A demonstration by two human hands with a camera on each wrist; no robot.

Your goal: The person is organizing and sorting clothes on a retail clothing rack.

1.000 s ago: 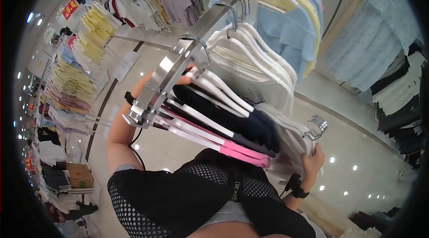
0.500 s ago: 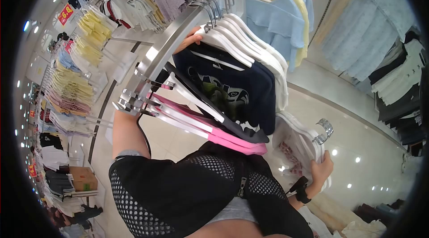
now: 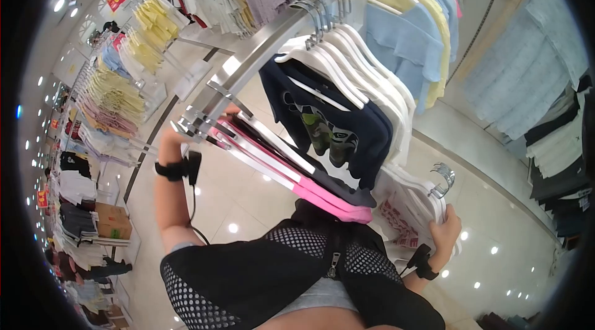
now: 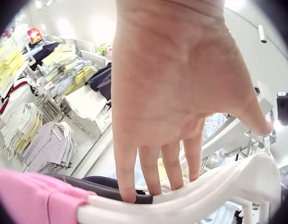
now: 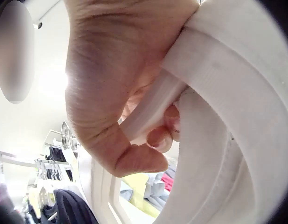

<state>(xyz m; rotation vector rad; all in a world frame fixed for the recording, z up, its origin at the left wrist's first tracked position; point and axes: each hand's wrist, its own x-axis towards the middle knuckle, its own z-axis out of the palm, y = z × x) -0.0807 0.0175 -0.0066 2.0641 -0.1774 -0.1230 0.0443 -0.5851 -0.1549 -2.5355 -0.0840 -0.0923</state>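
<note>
My left hand (image 4: 167, 98) is held with its fingers stretched out, fingertips right at the white hangers (image 4: 190, 198) of the pink and dark garments. In the head view the rail partly hides this hand. The pink garment (image 3: 334, 206) hangs near the rail's end beside a dark grey one. My right hand (image 3: 447, 231), off the rail, grips a bunch of white hangers (image 3: 421, 190) with pale garments, one with a red print. In the right wrist view its thumb and fingers curl round a hanger (image 5: 151, 105) inside a white neckline.
A metal rail (image 3: 266, 51) runs away from me. On it hang a navy top (image 3: 334, 119) with a camouflage print and several white hangers behind. Light blue tops (image 3: 403, 39) hang further back. Clothes racks line the left, with a cardboard box (image 3: 113, 220) low down.
The left hand has left the navy top's hanger and come back along the rail to the pink and grey garments. The navy top has shifted away, widening a gap. The right hand keeps its hold.
</note>
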